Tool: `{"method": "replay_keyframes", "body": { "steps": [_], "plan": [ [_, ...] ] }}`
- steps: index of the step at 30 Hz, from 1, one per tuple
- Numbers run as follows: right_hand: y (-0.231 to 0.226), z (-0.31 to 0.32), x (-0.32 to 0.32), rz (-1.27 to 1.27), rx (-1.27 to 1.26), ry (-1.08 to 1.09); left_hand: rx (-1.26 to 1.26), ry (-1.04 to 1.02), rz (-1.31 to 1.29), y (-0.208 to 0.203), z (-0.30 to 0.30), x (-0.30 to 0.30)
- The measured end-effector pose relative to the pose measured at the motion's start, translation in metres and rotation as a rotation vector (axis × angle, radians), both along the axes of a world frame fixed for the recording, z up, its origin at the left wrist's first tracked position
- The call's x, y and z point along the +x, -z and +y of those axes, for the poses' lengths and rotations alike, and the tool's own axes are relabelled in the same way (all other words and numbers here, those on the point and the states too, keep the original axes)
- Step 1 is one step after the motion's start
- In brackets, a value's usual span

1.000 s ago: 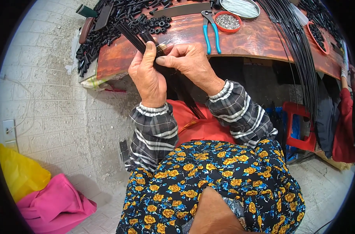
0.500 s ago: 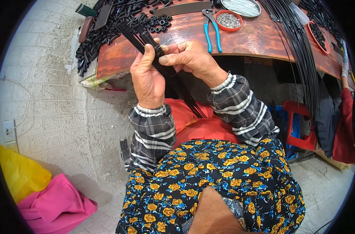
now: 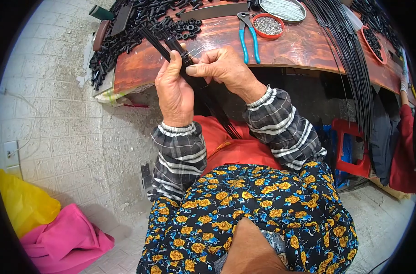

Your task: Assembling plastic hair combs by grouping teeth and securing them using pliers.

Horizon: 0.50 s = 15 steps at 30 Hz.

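My left hand (image 3: pixel 175 93) is closed around a bundle of thin black rods (image 3: pixel 212 107) that look like umbrella ribs. The bundle slants from the table edge down toward my lap, with a black tubular piece (image 3: pixel 175 44) at its upper end. My right hand (image 3: pixel 224 68) pinches at the bundle's collar, its thumb tip pressed against the black parts. Fine pale wire (image 3: pixel 195 51) sticks up by its fingertips. What lies between thumb and forefinger is mostly hidden.
Blue-handled pliers (image 3: pixel 249 41) lie beside a red dish of small metal pieces (image 3: pixel 269 26) and a tray of pale wires (image 3: pixel 283 9). Black plastic parts (image 3: pixel 121 41) heap at the left. Long black rods (image 3: pixel 354 68) hang over the table edge near a red stool (image 3: pixel 351 150).
Both hands stay at the same spot on the bundle. The right hand's fingers have shifted slightly, with the forefinger drawn in more toward the thumb.
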State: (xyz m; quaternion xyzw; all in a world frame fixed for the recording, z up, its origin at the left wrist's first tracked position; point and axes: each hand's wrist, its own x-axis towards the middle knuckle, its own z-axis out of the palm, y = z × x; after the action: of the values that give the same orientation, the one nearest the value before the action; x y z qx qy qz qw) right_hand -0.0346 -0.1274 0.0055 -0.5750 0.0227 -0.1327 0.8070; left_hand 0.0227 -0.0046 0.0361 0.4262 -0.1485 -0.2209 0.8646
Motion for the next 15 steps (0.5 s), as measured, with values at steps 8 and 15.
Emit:
{"method": "replay_keyframes", "body": {
  "steps": [8, 15],
  "plan": [
    [-0.0042, -0.0044, 0.0012, 0.049, 0.109, -0.078, -0.037, 0.012, 0.038, 0.0085, -0.0006, 0.0053],
    [0.0008, -0.0055, 0.0027, 0.071, 0.087, -0.09, -0.068, 0.075, 0.066, 0.0066, 0.0044, 0.0041]
  ]
}}
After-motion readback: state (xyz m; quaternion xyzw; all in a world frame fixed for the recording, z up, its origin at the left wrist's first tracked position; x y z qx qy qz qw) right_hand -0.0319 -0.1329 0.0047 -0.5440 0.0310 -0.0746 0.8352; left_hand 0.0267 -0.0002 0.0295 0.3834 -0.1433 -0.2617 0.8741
